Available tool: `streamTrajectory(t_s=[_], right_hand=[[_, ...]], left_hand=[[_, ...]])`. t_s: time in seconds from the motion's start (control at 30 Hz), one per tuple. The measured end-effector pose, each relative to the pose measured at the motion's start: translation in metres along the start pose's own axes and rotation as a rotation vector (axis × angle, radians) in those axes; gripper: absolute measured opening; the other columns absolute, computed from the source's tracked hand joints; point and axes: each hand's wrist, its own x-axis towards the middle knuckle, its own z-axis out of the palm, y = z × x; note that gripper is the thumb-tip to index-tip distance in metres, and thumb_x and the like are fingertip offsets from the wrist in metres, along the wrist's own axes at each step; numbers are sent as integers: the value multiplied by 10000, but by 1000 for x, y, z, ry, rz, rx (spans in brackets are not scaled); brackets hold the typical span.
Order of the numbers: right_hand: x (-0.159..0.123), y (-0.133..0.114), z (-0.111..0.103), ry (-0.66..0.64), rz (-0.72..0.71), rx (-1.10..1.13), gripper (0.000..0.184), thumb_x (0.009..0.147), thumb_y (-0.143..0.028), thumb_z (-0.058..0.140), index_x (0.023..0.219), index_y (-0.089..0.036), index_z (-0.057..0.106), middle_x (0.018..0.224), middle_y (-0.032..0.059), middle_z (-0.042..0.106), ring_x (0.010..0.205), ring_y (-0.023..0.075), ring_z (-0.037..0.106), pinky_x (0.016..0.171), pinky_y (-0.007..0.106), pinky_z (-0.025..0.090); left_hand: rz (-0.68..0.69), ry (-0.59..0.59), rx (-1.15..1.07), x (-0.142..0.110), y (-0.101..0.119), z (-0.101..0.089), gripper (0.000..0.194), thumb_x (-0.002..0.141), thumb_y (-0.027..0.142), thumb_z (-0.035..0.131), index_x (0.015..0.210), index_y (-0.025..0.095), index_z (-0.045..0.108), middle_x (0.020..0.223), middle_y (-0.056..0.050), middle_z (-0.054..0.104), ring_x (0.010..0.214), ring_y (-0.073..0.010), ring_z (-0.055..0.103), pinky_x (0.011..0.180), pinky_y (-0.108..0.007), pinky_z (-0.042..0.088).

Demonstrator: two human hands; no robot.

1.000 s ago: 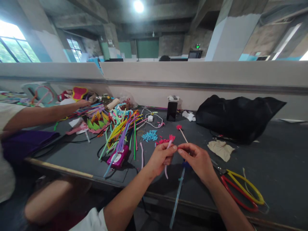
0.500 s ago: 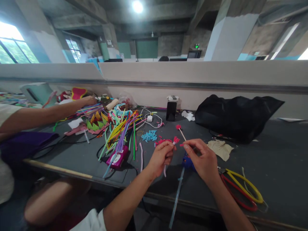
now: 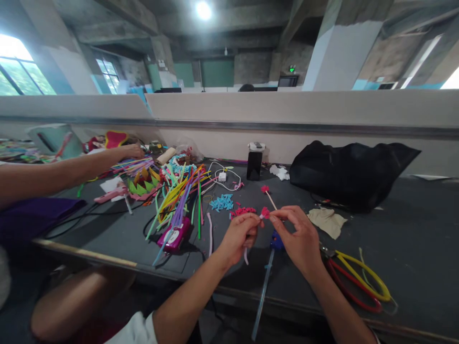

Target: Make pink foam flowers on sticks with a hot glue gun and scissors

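Fingers of left hand [image 3: 236,238] gripping stem [image 3: 246,256] of pink flower [image 3: 265,213], closed, right of pink pile [image 3: 244,210]; right hand [image 3: 298,239] pinching petal edge. Flower seemingly part-built; second flower [image 3: 265,189] lying beyond pile, looking finished; pile apparently awaiting use.

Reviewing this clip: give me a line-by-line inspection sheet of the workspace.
Surface: dark grey flat tabletop, crowded at left and centre.
Work pieces: pale pink fuzzy stem with crimson tufted head; small crimson fuzzy pieces heaped beyond.
Clutter: multicoloured fuzzy stems, large black soft bag, red-and-yellow-handled metal tool.
Grips: left hand pinches the stem; right hand fingertips at the head, contact unclear.
Cables: looped white cable with plug.
Surroundings: co-worker's bare arm at left; pale partition behind.
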Motion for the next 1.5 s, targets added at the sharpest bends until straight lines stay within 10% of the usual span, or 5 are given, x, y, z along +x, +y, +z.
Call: streamTrajectory(t_s=[1.23,1.5], right_hand=[[0,-3,-3,66,-34,-118,211,940,-351,526,1053,-233,659,957,57,638,937,207,577,866,384,436],[2,-17,-16,139,100,-9,224,923,-353,539,1079,-245,657,926,38,657,795,171,607,776,330,483]], left_hand=[[-22,-51,-31,-1,0,2,267,784,389,690,743,141,599,485,120,199,401,-25,116,391,-194,69],[4,-148,-154,-1,-2,-2,273,846,435,624,846,163,593,470,77,412,319,-44,271,324,-176,183]])
